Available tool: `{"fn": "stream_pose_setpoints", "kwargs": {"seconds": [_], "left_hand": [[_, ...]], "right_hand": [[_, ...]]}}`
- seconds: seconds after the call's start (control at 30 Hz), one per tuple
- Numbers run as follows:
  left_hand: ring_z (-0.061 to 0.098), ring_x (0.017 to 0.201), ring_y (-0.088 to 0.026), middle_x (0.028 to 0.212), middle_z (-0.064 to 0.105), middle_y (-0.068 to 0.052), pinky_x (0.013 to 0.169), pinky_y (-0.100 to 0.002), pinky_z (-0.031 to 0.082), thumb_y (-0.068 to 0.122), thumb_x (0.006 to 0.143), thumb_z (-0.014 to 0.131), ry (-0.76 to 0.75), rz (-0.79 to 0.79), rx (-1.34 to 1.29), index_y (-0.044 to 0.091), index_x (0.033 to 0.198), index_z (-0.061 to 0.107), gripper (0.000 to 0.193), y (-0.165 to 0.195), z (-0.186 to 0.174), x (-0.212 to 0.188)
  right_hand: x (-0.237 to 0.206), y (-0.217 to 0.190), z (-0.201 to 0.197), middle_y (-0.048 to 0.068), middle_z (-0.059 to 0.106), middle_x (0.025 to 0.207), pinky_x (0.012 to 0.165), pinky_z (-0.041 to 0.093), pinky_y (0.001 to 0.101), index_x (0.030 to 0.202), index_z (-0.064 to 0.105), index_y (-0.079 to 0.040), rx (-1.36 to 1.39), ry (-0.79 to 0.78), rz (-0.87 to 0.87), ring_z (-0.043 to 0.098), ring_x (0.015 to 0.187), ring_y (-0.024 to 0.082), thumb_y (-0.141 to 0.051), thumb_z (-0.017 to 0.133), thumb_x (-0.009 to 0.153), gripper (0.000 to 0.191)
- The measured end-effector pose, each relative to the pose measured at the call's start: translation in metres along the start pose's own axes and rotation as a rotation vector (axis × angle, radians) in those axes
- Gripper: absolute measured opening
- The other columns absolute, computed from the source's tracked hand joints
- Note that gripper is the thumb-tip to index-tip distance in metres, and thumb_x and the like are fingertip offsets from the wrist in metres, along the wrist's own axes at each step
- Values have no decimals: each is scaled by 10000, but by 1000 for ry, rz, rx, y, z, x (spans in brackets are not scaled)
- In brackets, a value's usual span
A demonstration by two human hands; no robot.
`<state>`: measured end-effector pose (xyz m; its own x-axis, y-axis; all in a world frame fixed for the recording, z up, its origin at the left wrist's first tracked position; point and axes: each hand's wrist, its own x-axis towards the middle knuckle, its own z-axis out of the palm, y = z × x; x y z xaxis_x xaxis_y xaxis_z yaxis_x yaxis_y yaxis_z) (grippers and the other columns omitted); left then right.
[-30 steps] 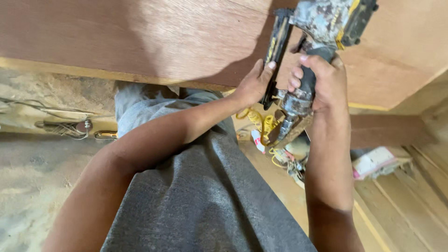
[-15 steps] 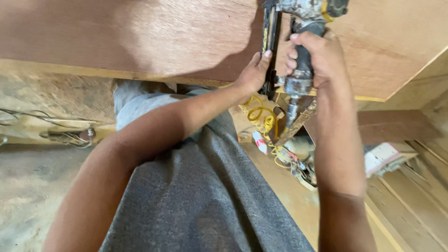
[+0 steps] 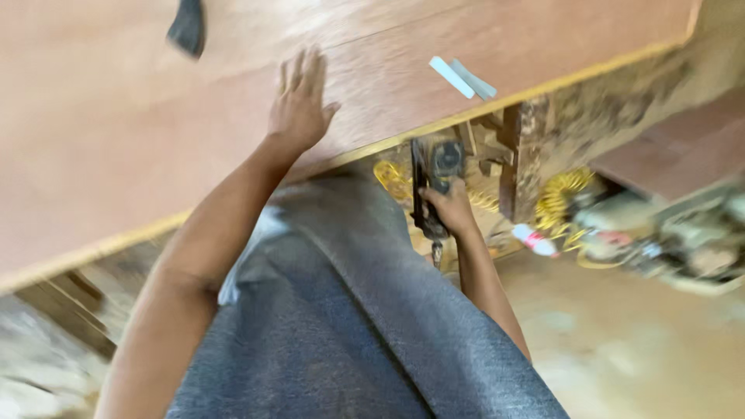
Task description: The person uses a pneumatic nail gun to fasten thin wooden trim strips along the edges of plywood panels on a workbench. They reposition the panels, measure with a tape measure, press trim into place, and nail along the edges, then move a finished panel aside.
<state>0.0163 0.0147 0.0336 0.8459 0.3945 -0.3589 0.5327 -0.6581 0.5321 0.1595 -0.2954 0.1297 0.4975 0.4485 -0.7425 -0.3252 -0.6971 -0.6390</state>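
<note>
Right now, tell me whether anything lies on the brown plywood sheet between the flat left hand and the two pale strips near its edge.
Nothing visible does. The left hand rests flat on the brown plywood sheet; bare wood runs to the two pale strips.

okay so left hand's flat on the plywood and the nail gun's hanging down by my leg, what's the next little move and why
Probably lift the nail gun back up to the plywood edge. The right hand holds it low, below the board beside the leg, apart from the wood, while the left hand lies flat on the sheet. The picture is blurred, so the exact spot to place it cannot be told.
</note>
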Motion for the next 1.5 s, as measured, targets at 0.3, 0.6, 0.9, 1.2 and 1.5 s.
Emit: {"fn": "stream_pose_setpoints", "kwargs": {"seconds": [0.3, 0.6, 0.9, 1.2, 1.5], "left_hand": [[52, 1592, -427, 1719, 84, -240, 1277, -600, 45, 459, 1006, 618, 31, 68, 199, -27, 1647, 170, 920, 5, 33, 6], [67, 1558, -518, 1672, 53, -350, 1255, -626, 122, 461, 1007, 631, 109, 43, 280, 65, 1660, 195, 879, 2, 34, -5], [67, 1565, -512, 1687, 57, -334, 1238, -643, 143, 465, 999, 626, 118, 98, 286, 109, 1660, 218, 855, 1, 28, -4], [38, 1566, -506, 1683, 42, -339, 1228, -662, 114, 481, 982, 630, 100, 110, 287, 99, 1655, 205, 883, 2, 36, 3], [14, 1562, -495, 1678, 26, -324, 1228, -654, 76, 493, 960, 619, 125, 160, 284, 76, 1648, 179, 917, -3, 22, -8]], "right_hand": [[4, 145, -6, 79, 677, 685, 541, 500, 337, 789, 683, 4, 134, 212, 8, 624, 572, 163, -60, 715, 823, 79], [41, 172, 39, 137, 704, 714, 666, 560, 426, 964, 693, -3, -106, 79, 203, 715, 671, 300, -285, 738, 792, 334], [74, 141, 46, 254, 736, 965, 834, 548, 488, 1019, 746, -57, -290, 70, 66, 706, 956, 428, -468, 670, 861, 447], [100, 148, 56, 266, 727, 1037, 848, 561, 498, 1114, 717, -53, -291, 51, 54, 711, 981, 428, -400, 657, 817, 461], [39, 181, 84, 268, 699, 1116, 873, 532, 510, 1134, 727, -67, -410, 148, -116, 669, 1033, 447, -497, 631, 858, 519]]}}
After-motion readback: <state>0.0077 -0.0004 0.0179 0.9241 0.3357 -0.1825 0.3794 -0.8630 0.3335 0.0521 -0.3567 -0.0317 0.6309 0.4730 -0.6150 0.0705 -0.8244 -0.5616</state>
